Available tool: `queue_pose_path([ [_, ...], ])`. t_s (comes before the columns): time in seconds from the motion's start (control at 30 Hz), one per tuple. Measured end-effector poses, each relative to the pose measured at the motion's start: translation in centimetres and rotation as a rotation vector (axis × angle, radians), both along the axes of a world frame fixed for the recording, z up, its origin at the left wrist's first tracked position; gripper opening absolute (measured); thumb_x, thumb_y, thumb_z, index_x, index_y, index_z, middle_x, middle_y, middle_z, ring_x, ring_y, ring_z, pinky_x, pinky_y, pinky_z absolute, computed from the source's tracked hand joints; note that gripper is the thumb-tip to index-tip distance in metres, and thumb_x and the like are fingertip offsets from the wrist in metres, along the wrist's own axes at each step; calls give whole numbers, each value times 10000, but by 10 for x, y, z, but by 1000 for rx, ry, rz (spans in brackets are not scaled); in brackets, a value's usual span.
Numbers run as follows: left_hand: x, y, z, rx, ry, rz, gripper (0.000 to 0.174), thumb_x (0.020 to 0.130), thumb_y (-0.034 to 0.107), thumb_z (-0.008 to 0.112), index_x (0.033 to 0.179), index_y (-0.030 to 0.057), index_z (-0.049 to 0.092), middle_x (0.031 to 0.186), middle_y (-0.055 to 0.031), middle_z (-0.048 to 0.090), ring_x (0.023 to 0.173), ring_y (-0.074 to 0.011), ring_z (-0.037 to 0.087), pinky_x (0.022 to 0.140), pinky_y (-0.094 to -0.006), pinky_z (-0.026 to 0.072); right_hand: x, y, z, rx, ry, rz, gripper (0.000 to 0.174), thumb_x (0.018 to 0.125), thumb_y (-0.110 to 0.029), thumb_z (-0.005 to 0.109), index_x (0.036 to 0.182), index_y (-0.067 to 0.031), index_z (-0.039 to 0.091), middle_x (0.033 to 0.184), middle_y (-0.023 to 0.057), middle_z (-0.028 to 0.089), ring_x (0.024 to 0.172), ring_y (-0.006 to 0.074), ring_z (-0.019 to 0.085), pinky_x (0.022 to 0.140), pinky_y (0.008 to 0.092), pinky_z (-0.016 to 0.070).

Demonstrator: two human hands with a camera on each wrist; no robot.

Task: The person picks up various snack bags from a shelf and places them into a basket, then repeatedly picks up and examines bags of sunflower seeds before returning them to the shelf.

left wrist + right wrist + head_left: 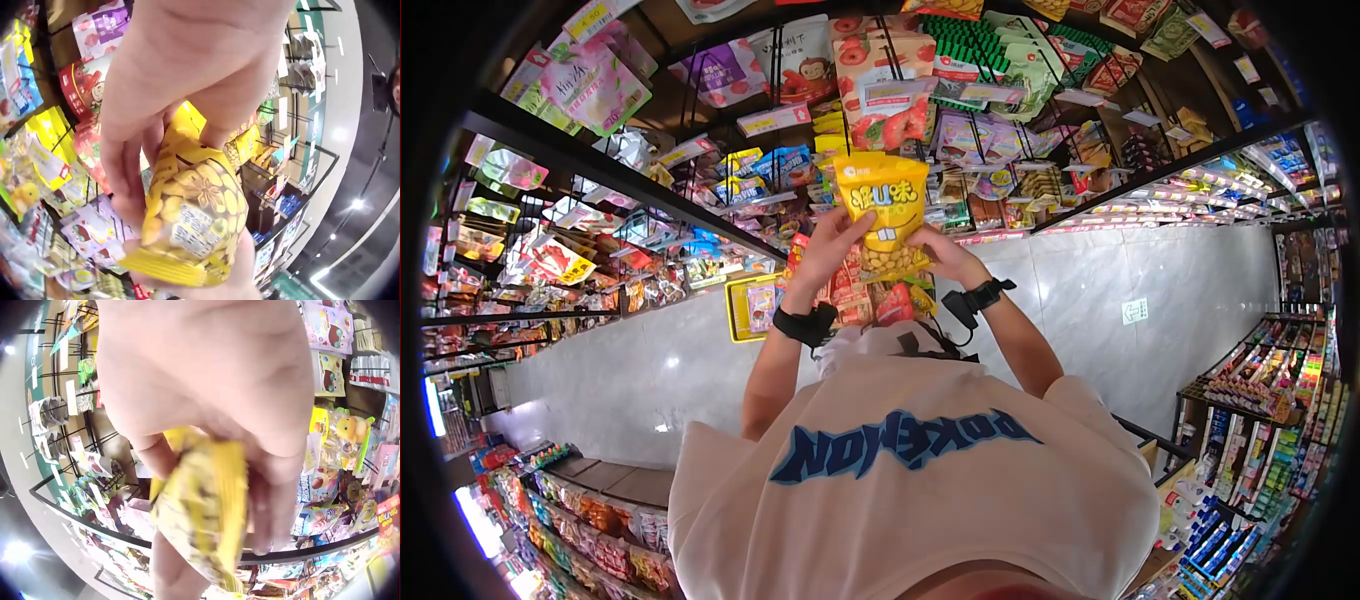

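A yellow snack bag [887, 215] with a printed toothy smile and pictured nuts is held upright before the person's chest. The left hand [832, 246] grips its left side, thumb across the front. At the lower right edge, the right hand [941, 252] pinches the bag, its fingers partly hidden behind it. In the left wrist view the bag's bottom seam and nut picture [200, 206] face the camera, with the left hand [187, 75] wrapped over the top. The right wrist view shows the bag [203, 506] blurred beneath the right hand [206, 381].
Racks of hanging snack bags [880, 85] rise in front, with price tags [775, 120] on black rails. A yellow basket [743, 312] holding packets stands on the grey floor [1100, 300] at the left. More stocked shelves [580, 530] line the lower left and the right.
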State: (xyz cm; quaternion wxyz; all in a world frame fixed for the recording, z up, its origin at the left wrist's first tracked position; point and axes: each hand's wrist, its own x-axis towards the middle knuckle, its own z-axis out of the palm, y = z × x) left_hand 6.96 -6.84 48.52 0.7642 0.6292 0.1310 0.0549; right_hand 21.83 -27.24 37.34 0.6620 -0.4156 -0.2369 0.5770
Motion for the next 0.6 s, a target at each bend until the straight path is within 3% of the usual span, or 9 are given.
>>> queue_pose_path([
  [0.03, -1, -3, -5, -7, -5, 18, 297, 1006, 236, 660, 1168, -13, 663, 1032, -15, 723, 865, -46, 628, 754, -229, 495, -3, 0, 7, -14, 11, -8, 465, 837, 55, 610, 1283, -48, 530, 1243, 68, 563, 1202, 214, 546, 1044, 352, 431],
  [0.1, -4, -8, -8, -9, -34, 74, 279, 998, 197, 666, 1153, -35, 659, 1012, -44, 730, 894, -74, 658, 772, -247, 530, -18, 1, 77, -69, 206, 21, 425, 916, -71, 590, 1337, -66, 530, 1224, 44, 575, 1171, 200, 557, 1024, 338, 442],
  [0.13, -6, -5, -14, 53, -11, 58, 278, 997, 188, 665, 1158, -39, 657, 1018, -51, 731, 898, -81, 663, 779, -257, 538, -15, -1, 81, -231, -81, 93, 452, 996, -220, 517, 1425, -78, 492, 1276, 39, 599, 1151, 160, 569, 981, 302, 457],
  [0.23, -12, -6, -2, 117, -37, -46, 273, 992, 157, 666, 1184, -36, 655, 1013, -31, 732, 875, -81, 662, 773, -269, 549, -26, -7, 104, -66, -154, -247, 513, 1012, -240, 580, 1473, -67, 436, 1290, 31, 589, 1148, 97, 553, 905, 271, 481],
  [0.27, -12, -4, 6, 167, 19, -90, 281, 992, 149, 664, 1205, -32, 647, 1041, -29, 727, 901, -83, 658, 789, -269, 549, -17, -9, 105, -88, -210, -261, 547, 1013, -260, 610, 1481, -51, 416, 1289, 26, 580, 1158, 95, 547, 900, 270, 491],
  [0.3, -14, -5, 18, 214, 80, -131, 291, 992, 142, 661, 1226, -28, 638, 1069, -27, 721, 926, -84, 655, 806, -270, 548, -15, -8, 104, -154, -186, -391, 544, 1014, -284, 622, 1462, -31, 448, 1234, 23, 606, 1115, 89, 572, 878, 251, 494],
  [0.37, -7, -8, 24, 139, -94, -164, 311, 993, 121, 651, 1269, -19, 613, 1132, -32, 703, 977, -84, 639, 846, -273, 539, -3, -1, 114, -192, -283, -536, 346, 1039, -246, 592, 1303, -24, 613, 1153, 27, 682, 979, 74, 634, 788, 241, 519],
  [0.47, 7, -5, 69, 143, -140, -231, 318, 1008, 142, 630, 1281, -18, 598, 1130, -27, 693, 986, -79, 625, 864, -266, 526, 10, 3, 169, 21, -384, -507, 353, 1010, -255, 639, 1241, 10, 663, 1039, 30, 714, 925, 78, 642, 791, 232, 513],
  [0.6, 23, 3, 141, 239, -50, -316, 332, 1010, 172, 634, 1277, -21, 592, 1119, -17, 697, 995, -73, 630, 860, -262, 522, 20, 13, 254, 161, -415, -603, 290, 1017, -230, 633, 1146, 25, 687, 993, 34, 731, 830, 77, 670, 717, 235, 532],
])
